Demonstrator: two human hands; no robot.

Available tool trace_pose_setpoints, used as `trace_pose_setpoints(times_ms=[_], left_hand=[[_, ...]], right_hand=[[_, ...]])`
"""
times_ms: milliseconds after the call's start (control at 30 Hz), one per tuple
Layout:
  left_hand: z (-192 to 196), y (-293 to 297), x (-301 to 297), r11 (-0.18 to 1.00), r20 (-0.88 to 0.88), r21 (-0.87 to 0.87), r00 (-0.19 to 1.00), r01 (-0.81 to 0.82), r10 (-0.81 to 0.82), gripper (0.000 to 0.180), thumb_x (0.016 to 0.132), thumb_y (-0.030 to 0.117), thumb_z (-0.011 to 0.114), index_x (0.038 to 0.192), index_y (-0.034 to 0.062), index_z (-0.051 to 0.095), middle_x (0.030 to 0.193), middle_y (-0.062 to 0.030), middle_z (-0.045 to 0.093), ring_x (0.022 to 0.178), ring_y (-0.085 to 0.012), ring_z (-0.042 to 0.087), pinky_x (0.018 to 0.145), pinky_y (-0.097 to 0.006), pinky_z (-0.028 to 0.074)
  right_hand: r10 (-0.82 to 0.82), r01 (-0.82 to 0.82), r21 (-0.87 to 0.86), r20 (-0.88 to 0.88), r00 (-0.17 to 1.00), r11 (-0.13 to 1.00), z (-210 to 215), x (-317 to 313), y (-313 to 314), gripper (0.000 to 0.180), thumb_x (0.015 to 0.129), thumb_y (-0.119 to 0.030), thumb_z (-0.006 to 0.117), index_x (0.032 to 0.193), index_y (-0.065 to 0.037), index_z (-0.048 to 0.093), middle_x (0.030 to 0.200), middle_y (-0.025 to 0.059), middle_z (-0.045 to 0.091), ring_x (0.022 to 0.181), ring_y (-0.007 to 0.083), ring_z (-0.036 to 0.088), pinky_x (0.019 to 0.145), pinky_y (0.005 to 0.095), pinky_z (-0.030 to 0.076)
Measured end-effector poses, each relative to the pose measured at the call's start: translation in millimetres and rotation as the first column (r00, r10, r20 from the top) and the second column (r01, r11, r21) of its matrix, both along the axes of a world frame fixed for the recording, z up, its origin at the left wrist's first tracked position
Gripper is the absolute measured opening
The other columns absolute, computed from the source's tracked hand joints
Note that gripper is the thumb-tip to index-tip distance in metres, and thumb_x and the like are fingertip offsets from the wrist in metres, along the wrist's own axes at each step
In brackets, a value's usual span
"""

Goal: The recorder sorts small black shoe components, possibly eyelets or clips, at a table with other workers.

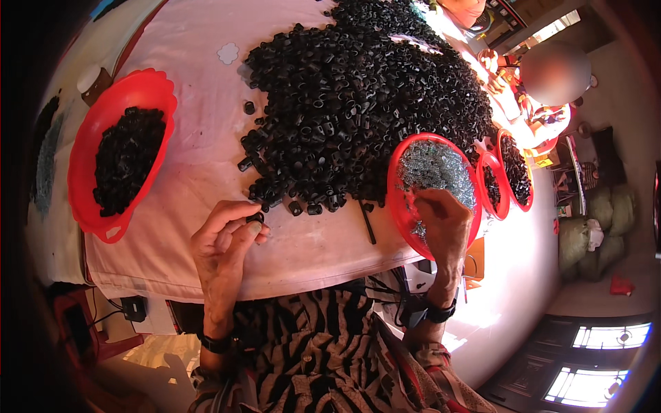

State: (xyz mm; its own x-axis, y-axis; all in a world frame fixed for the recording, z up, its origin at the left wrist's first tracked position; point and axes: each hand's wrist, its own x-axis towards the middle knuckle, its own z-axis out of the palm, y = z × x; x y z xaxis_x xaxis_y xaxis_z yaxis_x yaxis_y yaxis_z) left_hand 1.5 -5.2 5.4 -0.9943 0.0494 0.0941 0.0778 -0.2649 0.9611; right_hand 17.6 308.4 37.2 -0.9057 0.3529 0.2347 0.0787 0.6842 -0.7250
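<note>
While your left hand (pixel 224 241) pinches a small black plastic ring (pixel 255 217), your right hand (pixel 441 224) dips into the red plastic bowl (pixel 398 196) of silvery bits (pixel 434 168), its grip hidden

The right hand (pixel 444 224) covers part of the glittery silver pieces in the round red plastic bowl (pixel 398 199), its fingertips hidden, the large black heap of small plastic rings (pixel 358 96) is cut off at the top edge, and the small black ring (pixel 255 217) pinched in the left hand (pixel 224 241) is perhaps too small to make out.

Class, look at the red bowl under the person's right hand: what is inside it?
The red bowl holds a heap of small shiny silver pieces. The right hand reaches into it and covers the near part, so what its fingers touch or hold cannot be seen.
</note>
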Motion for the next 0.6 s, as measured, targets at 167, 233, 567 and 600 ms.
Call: trace_pose_setpoints(times_ms=[167,233,567,600], left_hand=[[-1.7,-4.2,0.9,1.0,-0.008,-0.001,1.0,-0.005,0.005,0.021,0.089,-0.011,0.057,0.107,-0.0046,0.065,0.106,-0.0094,0.06,0.084,-0.0149,0.063,0.075,-0.028,0.052],[-2.3,-7.2,3.8,1.0,-0.013,-0.01,1.0,-0.025,0.025,0.02,0.089,-0.011,0.056,0.106,-0.0043,0.065,0.106,-0.0096,0.06,0.084,-0.0148,0.063,0.075,-0.028,0.052],[-3.8,1.9,2.7,0.996,0.01,-0.019,0.996,0.087,-0.087,0.02,0.086,-0.009,0.067,0.105,-0.0026,0.066,0.1,-0.0085,0.064,0.083,-0.0121,0.064,0.068,-0.023,0.053],[-3.9,5.2,4.4,0.997,0.002,0.01,0.997,0.076,-0.076,0.02,0.086,-0.009,0.066,0.105,-0.0036,0.065,0.1,-0.009,0.063,0.082,-0.0131,0.064,0.069,-0.024,0.053]], right_hand=[[-0.027,0.018,-0.216,-0.037,0.999,0.976,5.7,1.0,-10.4,0.014,0.084,-0.001,0.067,0.096,0.003,0.071,0.081,0.0095,0.071,0.069,0.0133,0.065,0.066,0.0271,0.051],[-0.03,0.022,-0.378,-0.014,0.999,0.925,23.2,4.6,-30.2,0.013,0.083,-0.001,0.066,0.094,0.003,0.071,0.08,0.0082,0.07,0.068,0.0126,0.063,0.065,0.0264,0.049],[0.364,-0.286,-0.771,-0.076,0.928,0.569,-1.6,-12.4,-135.1,0.015,0.083,0.01,0.067,0.095,0.002,0.069,0.093,0.0059,0.069,0.08,0.0099,0.065,0.07,0.0222,0.052],[0.395,-0.323,-0.765,-0.097,0.913,0.558,-3.3,-15.6,-142.2,0.014,0.084,0.011,0.067,0.094,0.002,0.069,0.093,0.0053,0.068,0.082,0.009,0.065,0.071,0.0213,0.052]])
